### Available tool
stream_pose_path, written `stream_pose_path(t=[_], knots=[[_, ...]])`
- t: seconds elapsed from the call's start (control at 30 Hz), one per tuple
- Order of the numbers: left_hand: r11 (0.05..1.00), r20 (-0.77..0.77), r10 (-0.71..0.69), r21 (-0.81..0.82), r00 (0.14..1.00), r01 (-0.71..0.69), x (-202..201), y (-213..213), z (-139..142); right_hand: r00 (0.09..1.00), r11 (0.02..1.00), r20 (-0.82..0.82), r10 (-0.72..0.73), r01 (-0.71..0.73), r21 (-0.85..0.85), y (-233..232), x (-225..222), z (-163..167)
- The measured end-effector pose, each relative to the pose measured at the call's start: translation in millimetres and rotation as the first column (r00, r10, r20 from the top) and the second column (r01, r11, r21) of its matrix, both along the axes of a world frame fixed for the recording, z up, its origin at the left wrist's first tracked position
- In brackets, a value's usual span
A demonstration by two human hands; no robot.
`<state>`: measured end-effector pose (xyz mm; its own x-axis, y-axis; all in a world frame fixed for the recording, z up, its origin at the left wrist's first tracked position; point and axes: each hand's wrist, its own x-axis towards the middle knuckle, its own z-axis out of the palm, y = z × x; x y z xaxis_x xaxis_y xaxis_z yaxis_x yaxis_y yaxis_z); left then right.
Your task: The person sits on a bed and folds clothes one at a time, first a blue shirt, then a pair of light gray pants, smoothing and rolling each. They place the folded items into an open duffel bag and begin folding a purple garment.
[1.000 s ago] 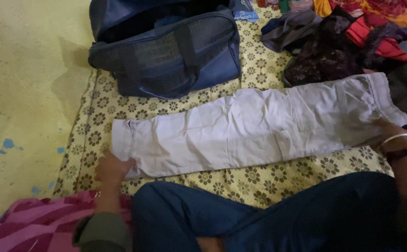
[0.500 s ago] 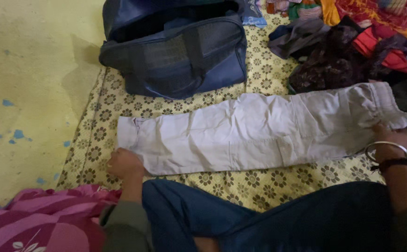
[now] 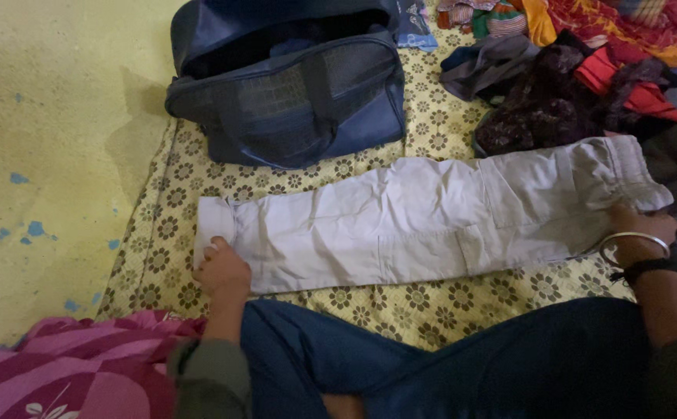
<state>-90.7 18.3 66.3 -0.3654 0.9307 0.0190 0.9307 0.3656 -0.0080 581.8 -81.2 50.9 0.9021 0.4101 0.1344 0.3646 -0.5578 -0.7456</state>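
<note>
Since the earlier frames our left hand (image 3: 220, 269) has moved up onto the hem end of the pale grey cargo trousers (image 3: 424, 221), where a short cuff is now turned back, and our view has drifted a little to the left, so the navy duffel bag (image 3: 288, 97) sits nearer the centre.

The trousers lie folded leg on leg, stretched left to right across the yellow floral mat (image 3: 432, 299), just near of the bag and touching the heap of dark and red clothes (image 3: 579, 85) at the far right. Our left hand rests on the hem end at the left, fingers curled loosely and pressing the turned-back edge down; we cannot tell whether the fingertips pinch the cloth. Our right hand (image 3: 640, 233), with a bangle at the wrist, closes its fingers on the waistband at the right.

To do this well, we judge that both ends want even tension: the right hand keeps the waistband pinned and taut while the left smooths the cuff flat, so the creases along the leg do not get folded in. The edges of the two legs should stay lined up.

Both forearms reach forward over our blue-clad legs (image 3: 447, 365), the left wrist bent down, the right arm coming in from the near right corner. A pink patterned cloth (image 3: 74, 368) lies at the near left.
</note>
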Motion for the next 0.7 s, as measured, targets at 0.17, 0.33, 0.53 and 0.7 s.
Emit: stream_pose_path(t=[0.17, 0.33, 0.53, 0.7], knots=[[0.993, -0.003, 0.040, -0.111, 0.999, -0.040, 2, 0, 0, 0.958, 0.953, 0.099, 0.269, -0.250, -0.173, 3, -1, 4], [0.979, 0.114, 0.191, 0.054, 0.975, -0.198, -5, -3, 1, 0.995, 0.787, -0.015, -0.100, 0.070, -0.613, 23, -6, 13], [0.891, 0.316, 0.360, 0.163, 0.878, -0.425, -20, -14, -8, 0.932, 0.862, -0.069, -0.356, 0.299, -0.410, 36, -24, 14], [0.881, 0.365, 0.395, 0.107, 0.843, -0.460, -22, -16, -8, 0.861, 0.850, 0.241, -0.448, 0.493, -0.183, 39, -28, 19]])
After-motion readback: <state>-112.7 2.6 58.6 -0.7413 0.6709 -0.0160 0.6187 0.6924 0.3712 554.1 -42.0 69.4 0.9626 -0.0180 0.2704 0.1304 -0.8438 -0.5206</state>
